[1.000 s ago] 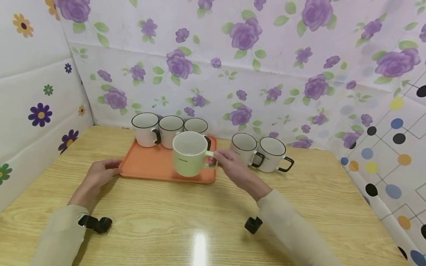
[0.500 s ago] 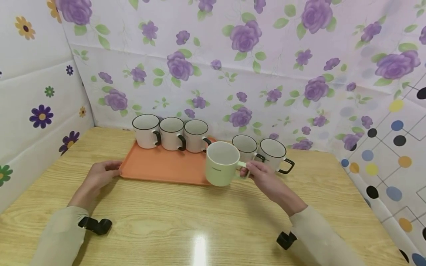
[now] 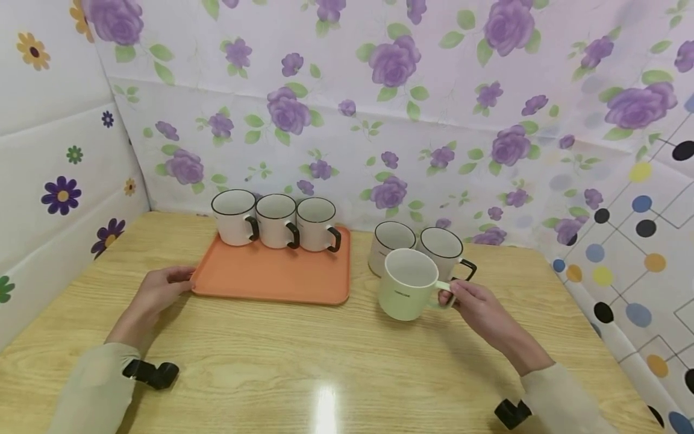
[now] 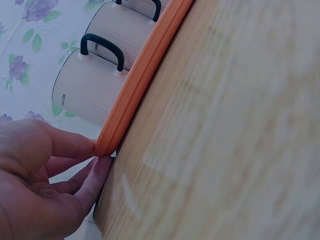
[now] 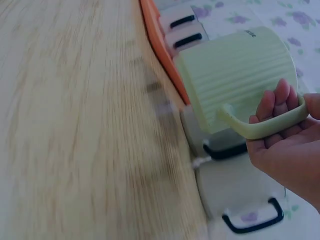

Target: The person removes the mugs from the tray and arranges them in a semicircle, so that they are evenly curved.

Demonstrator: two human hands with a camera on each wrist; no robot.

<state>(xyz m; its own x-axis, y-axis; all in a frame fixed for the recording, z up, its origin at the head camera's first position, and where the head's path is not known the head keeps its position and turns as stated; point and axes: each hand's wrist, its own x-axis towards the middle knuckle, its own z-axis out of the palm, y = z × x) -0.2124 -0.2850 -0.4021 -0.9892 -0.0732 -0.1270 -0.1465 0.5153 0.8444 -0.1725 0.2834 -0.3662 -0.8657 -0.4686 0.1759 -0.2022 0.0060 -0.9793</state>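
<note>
Head view: three white mugs [image 3: 275, 234] stand upright, side by side, along the back of the orange tray [image 3: 271, 278]. Two further white mugs [image 3: 444, 259] stand upright on the wooden table [image 3: 244, 361], off the tray's right side. The green mug [image 3: 402, 296] is clear of the tray, in the air over the table and in front of those two; contact with them cannot be confirmed. Judged on present positions, the row of three is in place and the lift of the green mug is done; its setting-down is outstanding.

Fingers: the right hand [image 3: 482, 313] has its fingers curled through the green mug's handle [image 5: 270, 125], with the thumb closed over it; no gap is left between grip and handle. The left hand [image 3: 157, 292] pinches the tray's near left corner, digits above and below the rim, the left wrist view confirms.
</note>
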